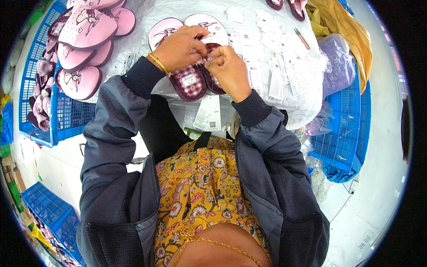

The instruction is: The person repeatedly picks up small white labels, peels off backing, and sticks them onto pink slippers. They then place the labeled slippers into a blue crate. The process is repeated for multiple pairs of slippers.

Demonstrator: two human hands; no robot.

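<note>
A person in a dark jacket (pixel 109 120) bends over a pair of pink slippers at the upper center of the frame, both hands meeting above the openings of the shoes. The left slipper (pixel 189 83) and the right slipper (pixel 206 23) lie side by side on a plastic-covered table (pixel 144 15), toes toward the top of the frame and plaid heels toward its middle. The left hand (pixel 180 46), a gold bracelet (pixel 159 63) at its wrist, reaches across the uppers with fingers curled; the right hand (pixel 231 71) has thumb and forefinger drawn together near the inner edge of the right slipper. Whether either hand grips anything cannot be told, as the fingers cover the spot. The slippers look light, soft and padded, with plush uppers likely to give under pressure and little risk of breaking; the soles appear firmer. A sound hold would be the heel edge, or the upper's rim with a thumb inside the opening, while the thin paper would crease easily if squeezed. A white tag (pixel 208 113) shows just below the heels, its attachment unclear. Loose white labels (pixel 269 33) and a small red-handled tool (pixel 302 39) lie at upper right; more pink slippers (pixel 84 29) are heaped at upper left.
</note>
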